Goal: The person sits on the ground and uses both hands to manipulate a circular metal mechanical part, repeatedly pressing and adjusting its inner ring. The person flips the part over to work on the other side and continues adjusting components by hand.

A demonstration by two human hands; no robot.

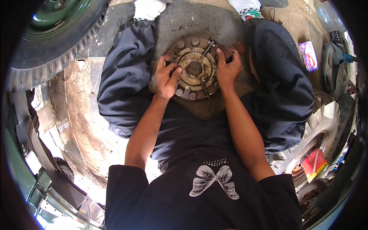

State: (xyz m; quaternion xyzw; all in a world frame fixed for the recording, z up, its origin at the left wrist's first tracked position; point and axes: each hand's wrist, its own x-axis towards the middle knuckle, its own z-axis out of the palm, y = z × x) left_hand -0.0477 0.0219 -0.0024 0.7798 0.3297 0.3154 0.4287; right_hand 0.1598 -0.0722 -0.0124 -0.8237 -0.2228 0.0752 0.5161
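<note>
A round, greasy metal hub [188, 52] lies on the dark floor between my legs. Thick bolt heads ring its edge, and a paler ring surrounds its dark middle. Two threaded bolts [208, 49] stick out across its right side, one toward the top and one toward the bottom. My left hand [167, 78] curls over the hub's left rim, thumb toward the pale ring. At the right rim, my right hand [229, 71] closes with thumb and fingers around something dark brown, mostly hidden by the fingers. A reddish-brown piece [239, 47] lies just beyond that hand.
My bent legs flank the hub, with white socks [147, 8] at the far edge. A large tyre on a green wheel [57, 50] fills the upper left. On the right are a purple packet [308, 56], another wheel [316, 132] and a red and yellow container [315, 163].
</note>
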